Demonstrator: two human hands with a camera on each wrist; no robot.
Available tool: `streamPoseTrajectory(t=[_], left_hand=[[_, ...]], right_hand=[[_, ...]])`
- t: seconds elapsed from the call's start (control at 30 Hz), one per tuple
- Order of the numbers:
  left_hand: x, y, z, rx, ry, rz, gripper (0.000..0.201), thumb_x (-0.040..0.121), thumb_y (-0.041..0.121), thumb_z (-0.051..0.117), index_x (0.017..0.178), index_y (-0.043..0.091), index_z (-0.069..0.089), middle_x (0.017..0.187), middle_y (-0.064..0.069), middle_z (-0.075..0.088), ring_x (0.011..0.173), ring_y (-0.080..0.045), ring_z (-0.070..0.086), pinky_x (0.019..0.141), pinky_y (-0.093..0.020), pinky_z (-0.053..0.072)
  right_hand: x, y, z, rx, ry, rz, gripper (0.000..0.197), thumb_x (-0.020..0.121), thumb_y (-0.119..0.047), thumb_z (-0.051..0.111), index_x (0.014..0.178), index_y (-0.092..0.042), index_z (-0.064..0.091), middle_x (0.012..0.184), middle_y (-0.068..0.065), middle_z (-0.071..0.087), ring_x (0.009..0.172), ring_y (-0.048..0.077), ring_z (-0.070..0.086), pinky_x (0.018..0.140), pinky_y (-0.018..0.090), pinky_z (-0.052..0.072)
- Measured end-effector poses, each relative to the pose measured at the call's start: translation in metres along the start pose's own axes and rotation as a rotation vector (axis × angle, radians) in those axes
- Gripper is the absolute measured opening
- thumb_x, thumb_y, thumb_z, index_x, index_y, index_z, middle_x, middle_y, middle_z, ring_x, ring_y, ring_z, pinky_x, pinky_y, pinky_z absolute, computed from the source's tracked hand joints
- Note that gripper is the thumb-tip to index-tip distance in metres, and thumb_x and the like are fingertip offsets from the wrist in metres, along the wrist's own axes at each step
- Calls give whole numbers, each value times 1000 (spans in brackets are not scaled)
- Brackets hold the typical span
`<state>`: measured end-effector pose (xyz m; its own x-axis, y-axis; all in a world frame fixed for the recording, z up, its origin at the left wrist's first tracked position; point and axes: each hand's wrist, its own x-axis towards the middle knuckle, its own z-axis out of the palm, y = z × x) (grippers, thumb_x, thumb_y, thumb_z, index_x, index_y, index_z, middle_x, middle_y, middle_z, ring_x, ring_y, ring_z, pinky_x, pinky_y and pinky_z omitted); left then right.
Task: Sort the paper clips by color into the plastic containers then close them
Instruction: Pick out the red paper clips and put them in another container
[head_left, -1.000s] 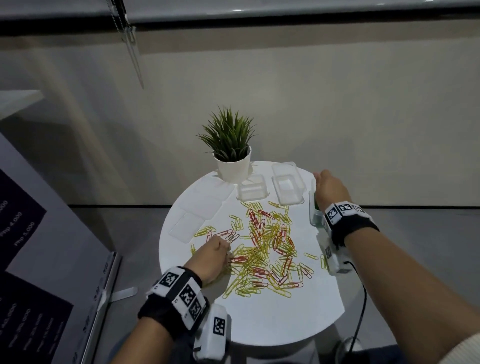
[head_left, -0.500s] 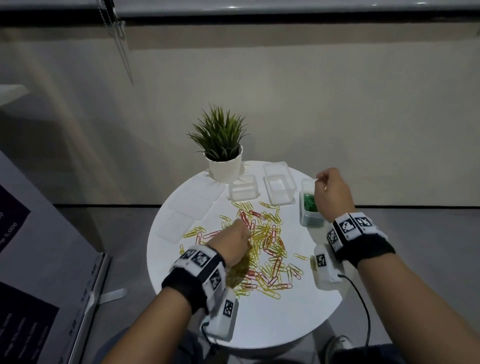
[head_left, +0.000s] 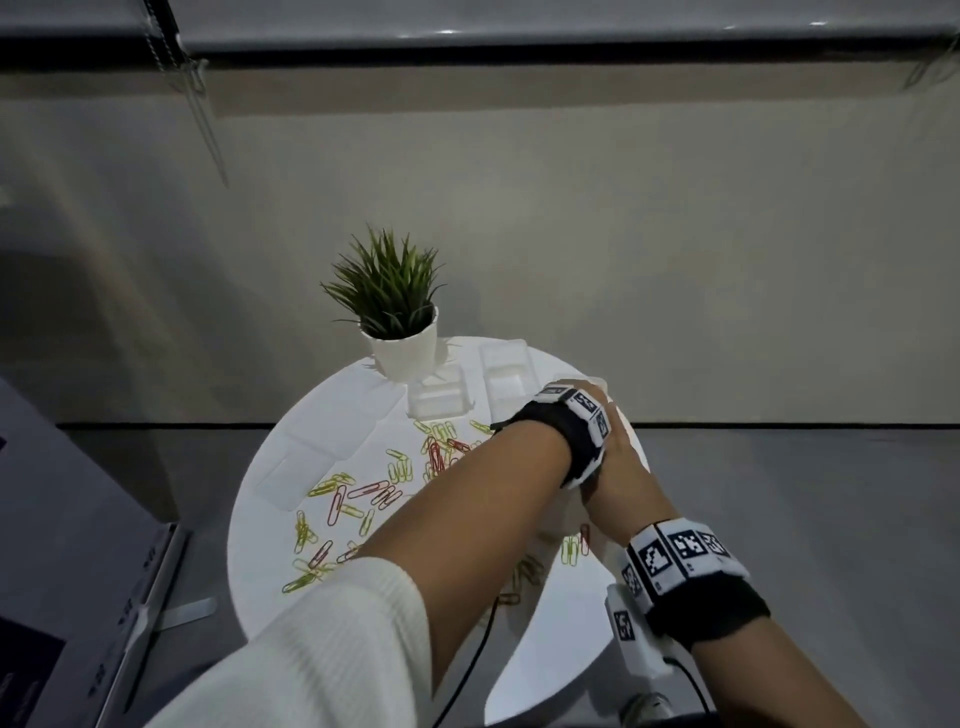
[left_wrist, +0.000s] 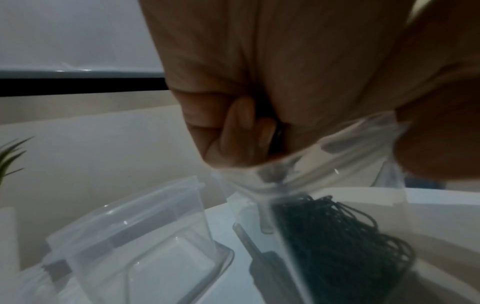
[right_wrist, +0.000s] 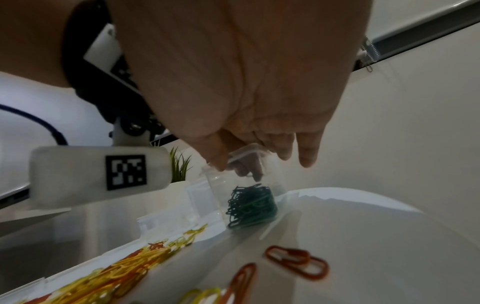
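Left hand (left_wrist: 259, 86): fingers bunched over container (right_wrist: 244, 185) mouth, grip unclear | Right hand (right_wrist: 246, 82): thumb and fingers clasp container rim | Container: frame centre, holds green clips (right_wrist: 250, 205) | Yellow/red clips (head_left: 363, 499): lower left, table (head_left: 270, 545)

Green clips (right_wrist: 250, 206) heaped in the clear tub (right_wrist: 246, 185), upright at the table's (head_left: 550, 613) far right edge. Two empty tubs (head_left: 506, 382) sit just left of it. Yellow and red clips (head_left: 363, 499) lie scattered across the table, nearer than the tubs.
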<state>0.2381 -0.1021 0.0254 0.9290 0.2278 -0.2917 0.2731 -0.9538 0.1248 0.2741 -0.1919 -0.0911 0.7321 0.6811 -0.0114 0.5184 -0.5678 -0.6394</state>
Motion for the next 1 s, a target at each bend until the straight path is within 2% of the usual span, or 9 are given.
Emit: streamPoseTrajectory(t=[0.1, 0.17, 0.27, 0.37, 0.47, 0.57, 0.8, 0.93, 1.0], left_hand=[[5, 4, 4, 11, 29, -8, 16, 84, 13, 58, 100, 13, 57, 80, -2, 50, 84, -22, 58, 69, -24, 49], [11, 2, 6, 14, 40, -5, 17, 87, 14, 54, 103, 13, 57, 86, -4, 56, 90, -25, 59, 71, -25, 47], [14, -2, 7, -29, 64, -3, 25, 90, 14, 50, 113, 7, 58, 109, -13, 64, 103, -31, 62, 80, -31, 47], [4, -7, 1, -53, 114, 16, 24, 91, 12, 52, 112, 4, 61, 113, -14, 64, 107, -31, 62, 84, -31, 47], [-20, -19, -4, -145, 239, 42, 30, 89, 13, 53, 119, 11, 58, 120, -9, 62, 110, -28, 59, 89, -32, 46], [-59, -32, 8, -214, 318, 4, 29, 94, 16, 48, 121, 23, 56, 122, -1, 60, 107, -25, 60, 92, -39, 49], [-125, -45, 78, -212, 5, 82, 17, 90, 29, 59, 104, 25, 68, 105, 3, 62, 102, -19, 58, 85, -32, 50], [-125, -47, 96, -140, 12, 109, 20, 90, 26, 60, 109, 25, 65, 113, 2, 58, 110, -21, 53, 82, -31, 46], [-123, -49, 98, -125, 34, 112, 19, 91, 24, 60, 109, 23, 65, 113, 1, 58, 109, -22, 53, 82, -32, 47]], right_hand=[[1, 9, 10, -29, 28, 3, 52, 75, -59, 47, 120, -35, 40, 125, -14, 41, 98, 6, 49, 88, 26, 44], [2, 9, 11, -27, -15, 25, 54, 83, -40, 51, 134, -30, 37, 130, -12, 37, 103, 7, 48, 92, 31, 46], [-1, 3, 3, 55, -55, 66, 59, 77, -42, 51, 130, -18, 42, 138, -2, 38, 112, 9, 47, 104, 37, 42], [-23, -18, -19, 75, 16, 59, 68, 89, -22, 51, 147, -14, 19, 153, 0, 25, 136, 16, 33, 110, 37, 33], [-48, -24, -35, 25, 117, 186, 54, 91, -14, 51, 141, -6, 34, 140, 15, 41, 130, 31, 39, 104, 38, 36], [-59, -19, -30, -68, 88, 322, 38, 90, -18, 54, 125, -4, 54, 129, 17, 50, 122, 33, 45, 98, 36, 39], [-65, -33, -6, -223, -98, 446, 42, 88, -33, 60, 114, 0, 55, 121, 18, 53, 113, 30, 54, 85, 31, 45], [-66, -41, -1, -289, -79, 457, 32, 91, -22, 58, 115, -2, 52, 123, 16, 54, 114, 30, 56, 86, 31, 45], [-65, -41, 0, -295, -80, 463, 24, 90, -16, 57, 108, -2, 59, 116, 15, 62, 108, 30, 61, 77, 29, 46]])
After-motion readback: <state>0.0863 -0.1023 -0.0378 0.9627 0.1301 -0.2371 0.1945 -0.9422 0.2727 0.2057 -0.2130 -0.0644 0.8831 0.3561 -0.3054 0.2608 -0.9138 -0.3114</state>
